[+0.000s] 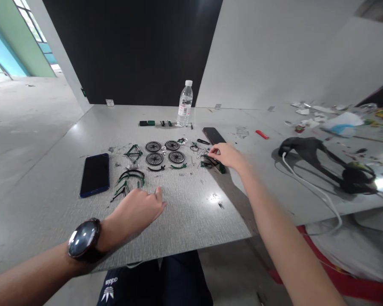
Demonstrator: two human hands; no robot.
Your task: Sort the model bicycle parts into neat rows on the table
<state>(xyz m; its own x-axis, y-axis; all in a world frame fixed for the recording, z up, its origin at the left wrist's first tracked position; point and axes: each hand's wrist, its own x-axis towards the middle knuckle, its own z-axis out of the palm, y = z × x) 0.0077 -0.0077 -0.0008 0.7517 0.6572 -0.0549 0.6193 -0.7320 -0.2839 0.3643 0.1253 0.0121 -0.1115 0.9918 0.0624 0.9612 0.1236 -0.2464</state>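
Note:
My left hand (142,208) hovers low over the near part of the table, thumb and forefinger apart, with nothing visible between them. My right hand (225,154) reaches to a cluster of small dark and green parts, its fingertips pinched together on something too small to make out. Between the hands lie miniature bicycle parts: several spoked wheels (155,159), a green frame (133,154), curved mudguards (131,175), a green-and-black fork-like piece (122,191) and short curved strips (178,166). A looped dark part (206,164) lies just below my right fingertips.
A blue-edged phone (95,175) lies at left, another phone (213,135) beyond my right hand. A water bottle (185,104) stands at the back near small black and green blocks (147,123). At right are a red piece (262,134), a black headset-like strap with white cable (312,157) and scattered wrappers (343,123).

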